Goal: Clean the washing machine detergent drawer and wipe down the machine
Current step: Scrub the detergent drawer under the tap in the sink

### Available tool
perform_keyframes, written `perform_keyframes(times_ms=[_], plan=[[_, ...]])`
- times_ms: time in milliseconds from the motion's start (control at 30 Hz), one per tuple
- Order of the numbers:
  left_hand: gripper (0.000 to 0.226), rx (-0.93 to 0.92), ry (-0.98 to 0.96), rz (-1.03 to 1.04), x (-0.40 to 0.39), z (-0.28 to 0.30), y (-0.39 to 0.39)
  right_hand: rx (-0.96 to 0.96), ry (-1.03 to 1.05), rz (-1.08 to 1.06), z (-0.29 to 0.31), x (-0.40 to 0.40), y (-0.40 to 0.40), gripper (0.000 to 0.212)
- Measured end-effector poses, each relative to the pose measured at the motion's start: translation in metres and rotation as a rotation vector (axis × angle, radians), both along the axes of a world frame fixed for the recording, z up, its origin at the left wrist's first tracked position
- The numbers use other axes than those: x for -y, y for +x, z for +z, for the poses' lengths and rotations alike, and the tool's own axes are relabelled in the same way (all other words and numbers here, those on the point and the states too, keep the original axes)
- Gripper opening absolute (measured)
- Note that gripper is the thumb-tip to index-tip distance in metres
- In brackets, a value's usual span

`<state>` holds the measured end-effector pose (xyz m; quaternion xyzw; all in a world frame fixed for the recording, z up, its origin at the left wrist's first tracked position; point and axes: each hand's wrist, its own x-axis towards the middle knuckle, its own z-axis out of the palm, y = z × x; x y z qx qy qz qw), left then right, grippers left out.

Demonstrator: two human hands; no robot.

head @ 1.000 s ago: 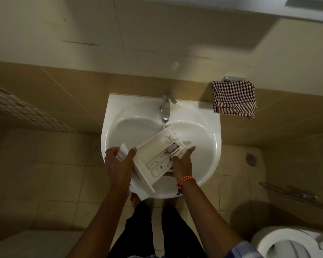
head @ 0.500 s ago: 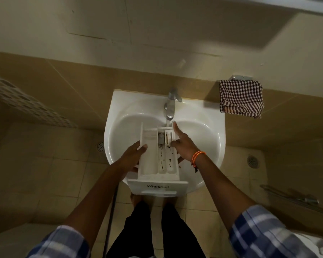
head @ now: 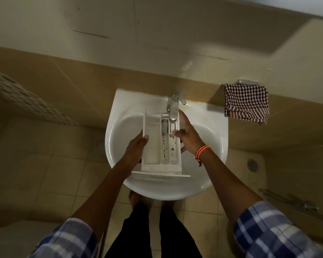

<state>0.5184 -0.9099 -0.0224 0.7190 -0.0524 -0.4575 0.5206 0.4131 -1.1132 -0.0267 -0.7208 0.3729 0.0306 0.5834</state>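
Risk of a drop stood highest at this moment. The detergent drawer (head: 161, 144) was carried over the sink (head: 119, 116) at the centre of the frame by the left hand (head: 136, 148) alone, which gripped its left wall with the thumb over the rim and the fingers hidden beneath. In my judgement, one wet wall held from one side could slip or twist out of that grasp, and the drawer would strike the basin.

The right hand (head: 187, 135) lay along the drawer's right wall, fingers spread and extended, the forefinger pointing up the frame toward the tap (head: 173, 107). It pinched nothing. Whether its lower fingers touched the underside of the drawer could not be told. If it left the wall to work the tap, the drawer would lose whatever steadying it gave.

The drawer's far end sat directly under the spout, its front panel nearest the person at the lower edge of the basin. Dark specks of residue showed in the middle and right compartments. A strong flow into those narrow channels would likely splash onto the floor tiles, where bare feet stood below the basin.

A checked cloth (head: 247, 104) hung on the wall at the right of the frame, well apart from both hands. No water could be seen running.
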Motion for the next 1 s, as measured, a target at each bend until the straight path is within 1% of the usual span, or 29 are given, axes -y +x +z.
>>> perform_keyframes(times_ms=[67, 200, 367, 467, 600, 633, 667, 733, 767, 867, 967, 1000], plan=[[0.031, 0.011, -0.002, -0.029, 0.001, -0.001, 0.005, 0.026, -0.032, -0.033, -0.005, -0.006, -0.002, 0.086], [0.044, 0.047, -0.017, -0.115, 0.001, -0.004, 0.011, 0.060, -0.110, -0.079, -0.017, -0.016, -0.010, 0.083], [0.047, 0.103, -0.049, -0.179, 0.009, -0.012, 0.014, 0.113, -0.210, -0.147, -0.020, -0.022, -0.022, 0.081], [0.047, 0.111, -0.054, -0.210, 0.014, -0.018, 0.017, 0.114, -0.276, -0.173, -0.019, -0.021, -0.024, 0.082], [0.045, 0.106, -0.071, -0.236, 0.019, -0.022, 0.018, 0.056, -0.334, -0.188, -0.010, -0.024, -0.024, 0.084], [0.046, 0.109, -0.070, -0.240, 0.019, -0.023, 0.018, 0.016, -0.388, -0.186, -0.005, -0.028, -0.023, 0.083], [0.046, 0.117, -0.063, -0.244, 0.020, -0.024, 0.018, -0.037, -0.501, -0.182, -0.004, -0.032, -0.022, 0.081], [0.046, 0.146, -0.050, -0.249, 0.019, -0.024, 0.018, -0.112, -0.793, -0.121, -0.003, -0.046, -0.021, 0.071], [0.047, 0.160, -0.044, -0.244, 0.019, -0.025, 0.018, -0.116, -0.882, -0.061, -0.004, -0.054, -0.020, 0.067], [0.049, 0.192, -0.024, -0.223, 0.016, -0.030, 0.019, -0.137, -1.026, 0.216, -0.006, -0.078, -0.028, 0.065], [0.050, 0.196, -0.008, -0.214, 0.015, -0.033, 0.019, -0.108, -1.061, 0.356, 0.003, -0.091, -0.043, 0.046], [0.050, 0.194, -0.001, -0.213, 0.015, -0.034, 0.020, -0.100, -1.069, 0.414, 0.005, -0.094, -0.049, 0.043]])
